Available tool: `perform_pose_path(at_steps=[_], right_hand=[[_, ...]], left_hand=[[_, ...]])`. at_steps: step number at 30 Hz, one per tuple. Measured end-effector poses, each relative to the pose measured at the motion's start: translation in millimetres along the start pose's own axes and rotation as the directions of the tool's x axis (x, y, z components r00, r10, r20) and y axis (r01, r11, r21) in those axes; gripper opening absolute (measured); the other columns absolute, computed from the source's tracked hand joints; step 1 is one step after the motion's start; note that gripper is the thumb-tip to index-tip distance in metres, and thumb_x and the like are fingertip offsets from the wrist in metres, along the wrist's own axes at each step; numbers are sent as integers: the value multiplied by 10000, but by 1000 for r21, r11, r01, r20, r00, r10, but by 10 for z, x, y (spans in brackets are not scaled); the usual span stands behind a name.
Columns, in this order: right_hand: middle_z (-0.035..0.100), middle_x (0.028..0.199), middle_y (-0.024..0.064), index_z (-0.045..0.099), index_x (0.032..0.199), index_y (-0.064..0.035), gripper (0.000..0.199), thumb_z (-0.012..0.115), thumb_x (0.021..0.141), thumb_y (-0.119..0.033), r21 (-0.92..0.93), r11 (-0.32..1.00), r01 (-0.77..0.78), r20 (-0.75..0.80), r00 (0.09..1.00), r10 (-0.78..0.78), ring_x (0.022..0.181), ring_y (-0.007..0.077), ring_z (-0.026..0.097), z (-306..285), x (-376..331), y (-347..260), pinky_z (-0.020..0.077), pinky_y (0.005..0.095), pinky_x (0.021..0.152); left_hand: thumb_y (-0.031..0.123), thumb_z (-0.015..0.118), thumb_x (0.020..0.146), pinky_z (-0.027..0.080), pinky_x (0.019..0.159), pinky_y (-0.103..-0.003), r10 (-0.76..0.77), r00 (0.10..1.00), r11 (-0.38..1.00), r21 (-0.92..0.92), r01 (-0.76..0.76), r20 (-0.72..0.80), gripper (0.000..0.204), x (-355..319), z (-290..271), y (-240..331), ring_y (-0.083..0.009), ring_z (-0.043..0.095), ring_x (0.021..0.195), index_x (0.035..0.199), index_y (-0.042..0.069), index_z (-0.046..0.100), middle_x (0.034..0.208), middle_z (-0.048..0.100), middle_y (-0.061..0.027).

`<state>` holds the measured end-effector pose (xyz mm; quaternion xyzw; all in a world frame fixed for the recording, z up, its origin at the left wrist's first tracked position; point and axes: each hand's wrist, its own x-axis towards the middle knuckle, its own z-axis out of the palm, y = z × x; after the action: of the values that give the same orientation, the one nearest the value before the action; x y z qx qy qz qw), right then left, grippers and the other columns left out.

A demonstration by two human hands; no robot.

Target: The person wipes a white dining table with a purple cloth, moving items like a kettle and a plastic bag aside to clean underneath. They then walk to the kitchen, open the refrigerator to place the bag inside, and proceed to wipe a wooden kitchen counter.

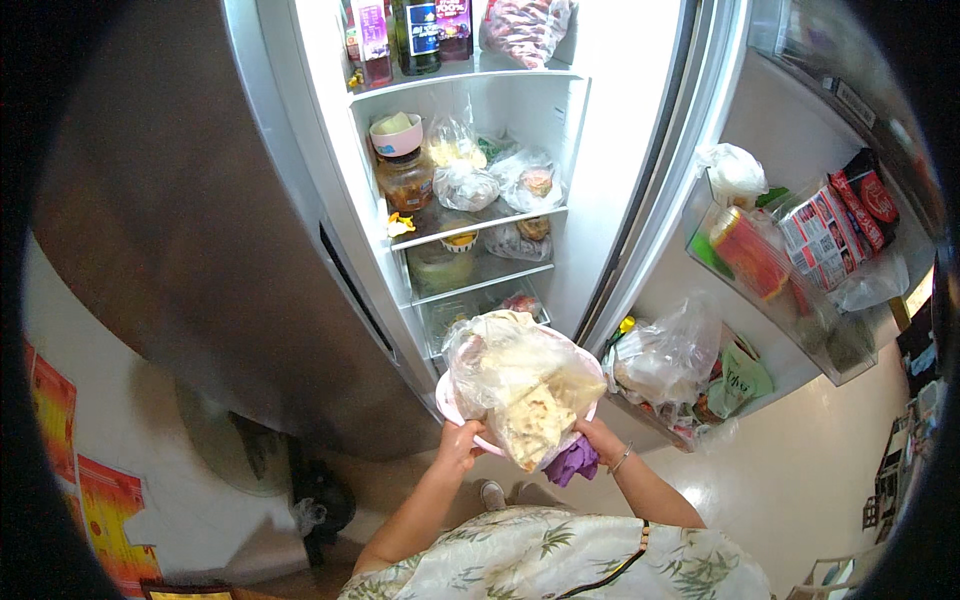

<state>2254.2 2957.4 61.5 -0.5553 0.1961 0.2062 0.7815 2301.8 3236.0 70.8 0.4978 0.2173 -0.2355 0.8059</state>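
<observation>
In front of the open fridge, a pink basin (446, 402) is held up at its near rim by both hands. My left hand (461, 444) is closed on its left side, and my right hand (599, 441) grips the right side. Clear plastic bags fill the basin; one holds pale, browned flatbread (537, 417) that hangs over the near rim. A crumpled purple cloth (573, 462) hangs beside my right fingers; whether they hold it too, I cannot tell.
Fridge shelves (480, 218) ahead carry a brown jar (406, 182), a pink bowl (397, 136) and several bagged foods. The open right door (720, 110) has bins with packets and bags (668, 355). A dark door panel (200, 200) stands at left.
</observation>
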Motion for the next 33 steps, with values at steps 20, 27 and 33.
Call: perform_pose_path(at_steps=[20,27,33], right_hand=[[620,926,41,604,1014,7,237,535,835,-133,-54,956,290,73,956,-286,836,147,578,109,318,-1157,464,293,756],[626,919,48,611,1003,12,235,534,835,-133,36,945,325,5,945,-326,826,154,599,256,79,-1547,479,294,734],[630,979,82,618,1010,37,276,514,892,-191,-66,903,425,-40,903,-428,885,172,607,466,120,-2357,487,308,765]], left_hand=[[79,517,872,568,742,-370,309,938,947,46,-319,155,458,-123,720,1216,-249,611,1011,1304,-8,390,1163,566,-135],[171,521,907,566,722,-352,368,911,921,64,-385,185,466,-126,863,1403,-213,603,981,1328,36,375,1150,561,-100],[236,520,910,548,760,-358,550,795,808,76,-584,254,545,-176,1272,2087,-192,549,1058,1390,91,304,1229,510,-80]])
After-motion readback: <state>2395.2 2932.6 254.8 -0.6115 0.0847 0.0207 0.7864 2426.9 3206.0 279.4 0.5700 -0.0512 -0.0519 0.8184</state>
